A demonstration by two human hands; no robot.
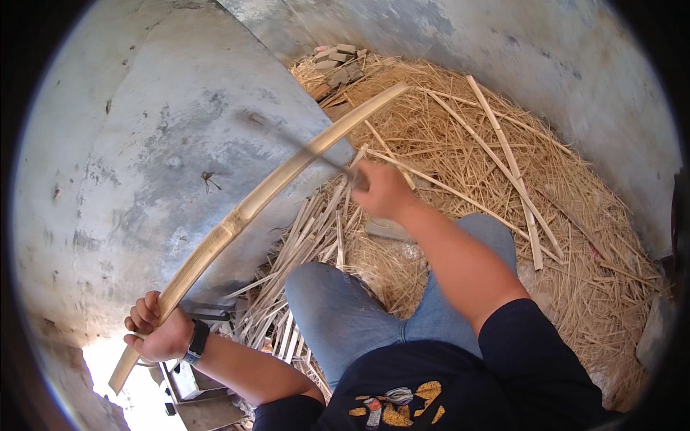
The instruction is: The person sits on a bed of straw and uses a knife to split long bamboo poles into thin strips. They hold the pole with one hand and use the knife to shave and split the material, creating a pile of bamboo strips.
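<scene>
A long split bamboo strip (233, 223) runs diagonally from the lower left to the upper middle, its hollow pale inner side and one node showing. My left hand (159, 327), with a dark watch on the wrist, is wrapped round its lower end. In my right hand (384, 190) is the handle of a knife (316, 153). Motion blurs its long dark blade, which crosses the strip near the upper part; whether blade and bamboo touch, I cannot tell.
Bamboo shavings (424, 129) cover the floor, with several long strips (503, 144) lying on them at the right. Thin slats (302, 244) are heaped beside my left knee. Bricks (338, 57) sit in the far corner. A worn plaster wall (158, 144) rises close on the left.
</scene>
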